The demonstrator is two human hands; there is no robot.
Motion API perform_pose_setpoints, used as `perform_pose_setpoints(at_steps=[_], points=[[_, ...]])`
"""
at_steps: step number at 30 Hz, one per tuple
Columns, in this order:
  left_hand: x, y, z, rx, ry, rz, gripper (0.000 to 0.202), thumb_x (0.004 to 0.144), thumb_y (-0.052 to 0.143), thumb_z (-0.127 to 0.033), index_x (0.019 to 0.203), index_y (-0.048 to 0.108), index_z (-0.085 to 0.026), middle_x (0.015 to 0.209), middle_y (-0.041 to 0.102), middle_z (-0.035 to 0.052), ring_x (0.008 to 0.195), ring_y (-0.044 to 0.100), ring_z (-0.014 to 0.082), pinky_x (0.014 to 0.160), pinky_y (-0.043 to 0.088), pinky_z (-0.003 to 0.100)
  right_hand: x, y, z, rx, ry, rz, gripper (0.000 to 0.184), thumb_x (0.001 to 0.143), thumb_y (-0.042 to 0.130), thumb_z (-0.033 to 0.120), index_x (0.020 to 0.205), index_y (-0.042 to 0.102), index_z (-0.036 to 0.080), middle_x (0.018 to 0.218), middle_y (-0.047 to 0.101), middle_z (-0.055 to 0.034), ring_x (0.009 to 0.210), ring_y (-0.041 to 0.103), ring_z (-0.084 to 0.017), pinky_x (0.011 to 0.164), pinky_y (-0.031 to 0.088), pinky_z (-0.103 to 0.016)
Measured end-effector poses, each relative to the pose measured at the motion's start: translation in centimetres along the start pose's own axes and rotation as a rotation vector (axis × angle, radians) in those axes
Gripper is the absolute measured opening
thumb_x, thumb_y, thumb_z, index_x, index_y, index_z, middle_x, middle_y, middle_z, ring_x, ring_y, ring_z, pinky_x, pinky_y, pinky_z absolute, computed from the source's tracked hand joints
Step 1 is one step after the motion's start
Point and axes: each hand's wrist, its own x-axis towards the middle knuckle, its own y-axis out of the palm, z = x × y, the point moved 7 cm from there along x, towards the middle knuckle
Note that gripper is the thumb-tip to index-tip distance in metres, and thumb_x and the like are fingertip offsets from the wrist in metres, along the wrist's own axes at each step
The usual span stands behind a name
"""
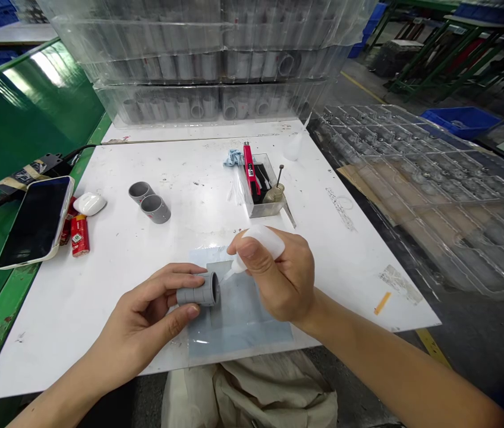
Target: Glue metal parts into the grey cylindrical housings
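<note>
A short grey plastic tube (pixel 195 293) lies sideways in my left hand (pixel 145 318), its open end turned to the right. My fingers and thumb are closed round it. In my right hand (pixel 285 279) is a white squeeze bottle (pixel 267 239), tilted so that its thin nozzle points down-left at the tube's open rim. Whether the tip touches the rim I cannot tell. Beneath both hands lies a blue-grey sheet under clear plastic (pixel 243 333). Two more grey tubes, a nearer one (pixel 156 209) and a farther one (pixel 139 191), stand upright at the left.
A clear box (pixel 267 209) holds a red cutter (pixel 251 169) and a small jar. At the left are a phone (pixel 33 220), a white case (pixel 90 204) and a red battery (pixel 79 236). Stacked clear trays (pixel 167 89) of tubes rise behind; more trays (pixel 448 178) lie right.
</note>
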Motion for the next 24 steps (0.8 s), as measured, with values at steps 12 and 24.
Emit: perform_pose_setpoints(at_steps=[12,24], points=[[-0.21,0.38,0.01,-0.103,-0.157,-0.017,0.028,0.093,0.081,-0.033,0.12,0.077,-0.036,0.111,0.076,-0.001,0.098,0.069,0.0133,0.085,0.057,0.013,-0.01,-0.19,0.05,-0.022,0.003,-0.023,0.061,0.12,0.064,0.048,0.065,0.058,0.022,0.062,0.051,0.0029,0.054,0.053,-0.02,0.053,0.043,-0.033],[-0.46,0.32,0.16,-0.093,-0.223,-0.036,0.034,0.092,0.081,-0.045,0.124,0.075,-0.035,0.086,0.076,-0.0032,0.076,0.064,0.0106,0.076,0.055,0.014,-0.08,-0.29,0.2,-0.01,0.004,-0.03,0.055,0.119,0.065,0.043,0.068,0.063,0.022,0.062,0.05,0.0033,0.054,0.052,-0.02,0.052,0.04,-0.033]])
